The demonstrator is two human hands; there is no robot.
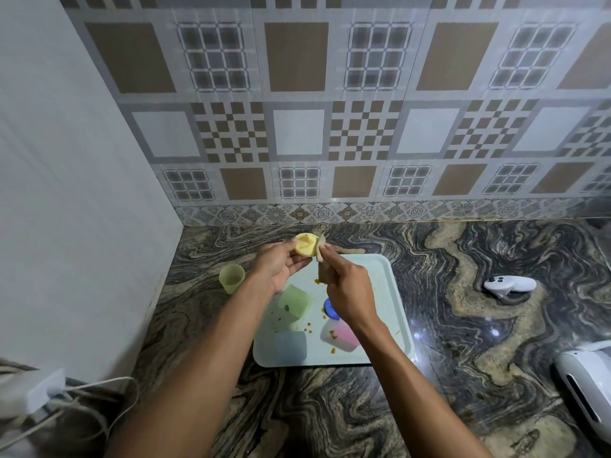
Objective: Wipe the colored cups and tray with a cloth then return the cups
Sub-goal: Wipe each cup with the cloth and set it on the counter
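My left hand (276,264) holds a yellow cup (305,245) above the far edge of the pale blue tray (388,292). My right hand (345,289) grips a brownish cloth (321,259) and presses its tip against the yellow cup's side. On the tray lie a green cup (294,302), a light blue cup (291,347), a pink cup (342,335) and a dark blue cup (330,309) partly hidden by my right wrist. Orange crumbs and stains dot the tray. A yellow-green cup (231,277) stands on the counter left of the tray.
The marble counter (463,325) meets a tiled wall behind and a white wall at the left. A white controller (509,285) lies to the right, a white device (585,381) at the right edge, a charger with cables (49,388) at the lower left.
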